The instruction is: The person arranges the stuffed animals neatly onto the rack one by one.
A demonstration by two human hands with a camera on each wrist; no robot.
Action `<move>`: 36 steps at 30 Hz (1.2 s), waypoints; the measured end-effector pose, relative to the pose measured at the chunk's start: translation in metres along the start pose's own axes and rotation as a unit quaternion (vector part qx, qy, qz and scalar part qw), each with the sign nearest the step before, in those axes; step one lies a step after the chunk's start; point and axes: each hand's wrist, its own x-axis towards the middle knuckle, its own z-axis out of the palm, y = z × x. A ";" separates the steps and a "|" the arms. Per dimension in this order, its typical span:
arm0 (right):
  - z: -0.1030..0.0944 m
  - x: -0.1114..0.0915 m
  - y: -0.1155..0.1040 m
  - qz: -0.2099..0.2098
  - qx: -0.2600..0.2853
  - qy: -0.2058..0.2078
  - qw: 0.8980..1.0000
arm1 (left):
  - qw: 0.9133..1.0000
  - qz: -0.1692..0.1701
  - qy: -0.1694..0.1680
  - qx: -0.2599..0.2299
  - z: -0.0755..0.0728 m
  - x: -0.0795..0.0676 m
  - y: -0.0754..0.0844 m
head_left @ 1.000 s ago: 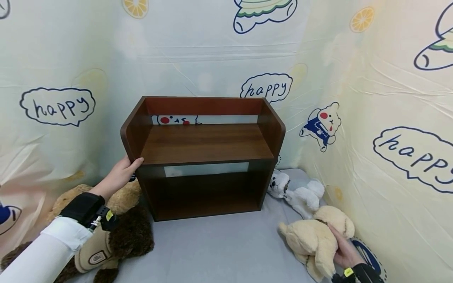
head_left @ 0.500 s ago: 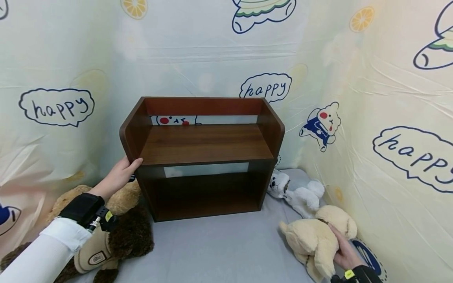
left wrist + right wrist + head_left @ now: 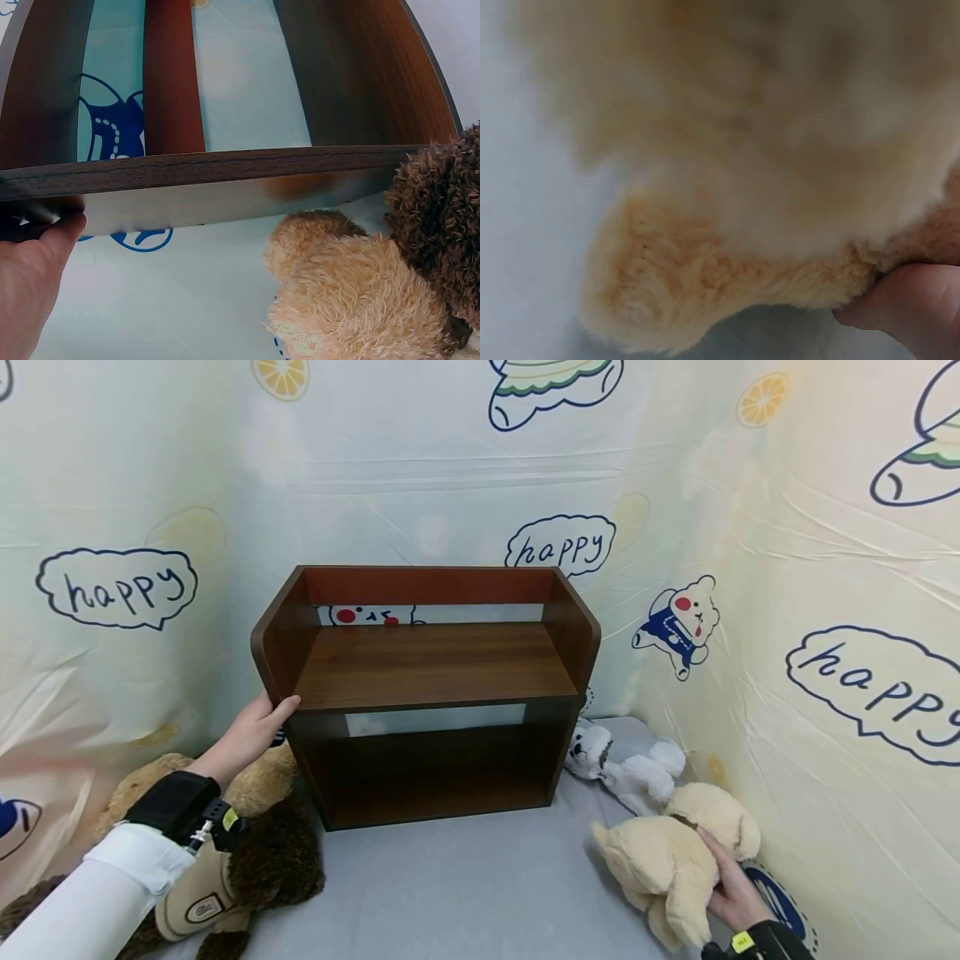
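A dark brown two-tier wooden shelf (image 3: 442,664) stands on the grey bedding, its compartments facing me. My left hand (image 3: 251,735) holds its left side panel around mid-height, thumb at the front edge; the other fingers are mostly hidden. In the left wrist view, the thumb of that hand (image 3: 34,277) meets the panel's outer side (image 3: 225,202). At the lower right, my right hand (image 3: 735,889) grips a cream plush dog (image 3: 656,868) by the neck. Its fur (image 3: 675,277) fills most of the right wrist view, with the thumb (image 3: 907,300) pressed against it.
A large brown-and-tan plush toy (image 3: 277,852) lies left of the shelf, under my left forearm. A white plush toy (image 3: 630,768) lies between the shelf's right side and the corner. Printed fabric walls (image 3: 420,460) close in the back and both sides.
The cream plush dog's head has shifted slightly right and up in my right hand. My left hand and the shelf keep their places; the whole view has drifted a little.
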 end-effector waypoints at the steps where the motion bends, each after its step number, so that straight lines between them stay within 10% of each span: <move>1: 0.002 0.000 0.000 -0.003 -0.008 0.004 1.000 | 1.000 0.000 0.001 0.001 0.000 0.000 0.000; 36: 0.062 -0.048 -0.021 -0.127 -0.165 -0.029 0.978 | 1.000 0.009 0.001 0.001 0.000 0.001 -0.001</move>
